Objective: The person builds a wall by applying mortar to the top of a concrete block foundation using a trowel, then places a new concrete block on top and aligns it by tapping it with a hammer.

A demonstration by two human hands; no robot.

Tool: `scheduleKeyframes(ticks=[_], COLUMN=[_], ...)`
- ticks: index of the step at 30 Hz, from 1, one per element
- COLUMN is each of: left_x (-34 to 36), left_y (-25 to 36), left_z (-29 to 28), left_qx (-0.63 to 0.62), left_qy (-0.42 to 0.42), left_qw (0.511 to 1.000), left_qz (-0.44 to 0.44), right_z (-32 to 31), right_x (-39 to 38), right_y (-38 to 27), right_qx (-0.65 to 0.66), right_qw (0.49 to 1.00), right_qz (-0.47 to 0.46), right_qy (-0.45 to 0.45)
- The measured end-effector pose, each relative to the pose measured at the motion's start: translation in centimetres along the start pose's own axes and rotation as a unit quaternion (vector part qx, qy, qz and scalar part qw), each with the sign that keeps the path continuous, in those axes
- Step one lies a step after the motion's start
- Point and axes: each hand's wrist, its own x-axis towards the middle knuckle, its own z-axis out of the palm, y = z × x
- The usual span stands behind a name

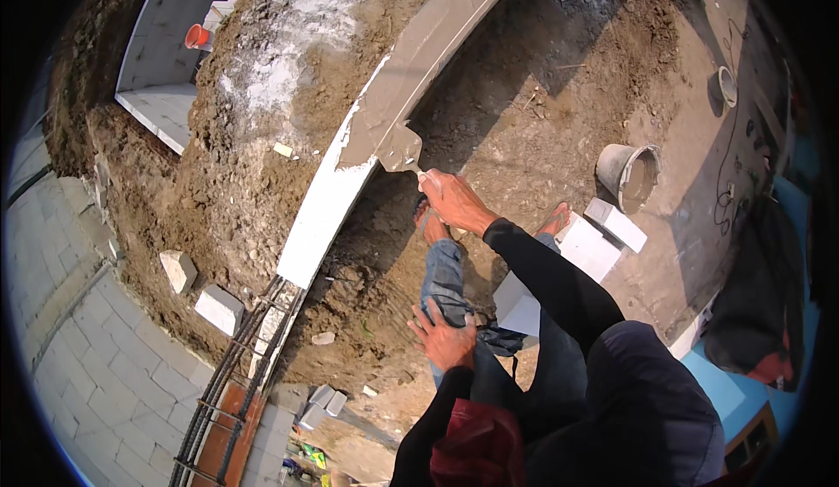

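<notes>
My right hand point(454, 202) is closed round the handle of a trowel point(400, 147). The trowel's blade lies against the grey mortar point(384, 94) spread along the top of a low, white block wall point(325, 212). The mortar covers the wall's far stretch and ends in a ragged edge beside the blade; the nearer stretch is bare white. My left hand point(445, 338) rests on my jeans near the knee, its fingers spread, holding nothing.
A bucket point(629, 175) with grey mix stands to the right, near white blocks point(614, 225). Steel rebar point(229, 391) runs on from the wall's near end. Loose block pieces point(218, 309) lie on the soil at left. An orange-red cup point(197, 36) sits at upper left.
</notes>
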Motion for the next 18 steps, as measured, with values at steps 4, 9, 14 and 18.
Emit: scheduleKeyframes(ticks=[4,9,14,18], left_x=[-0.2,-0.3,-0.9,-1.0], left_y=[0.5,-0.8,-0.1,0.3], left_z=[0.9,1.6,1.7,1.5], left_qx=[0.007,0.019,-0.025,-0.001], left_qy=[-0.014,-0.028,-0.039,-0.044], left_qw=[1.0,0.999,0.999,0.999], left_qz=[0.021,-0.019,-0.021,-0.02], right_z=[5.4,1.3,1.1,3.3], right_x=[-2.8,1.7,4.6,-0.7], right_y=[3.9,-5.4,-2.6,-2.1], right_qx=[-0.1,-0.019,-0.046,-0.139], right_qw=[0.988,0.999,0.994,0.987], right_qz=[-0.108,-0.043,-0.041,-0.059], right_qy=[-0.05,0.021,0.095,-0.051])
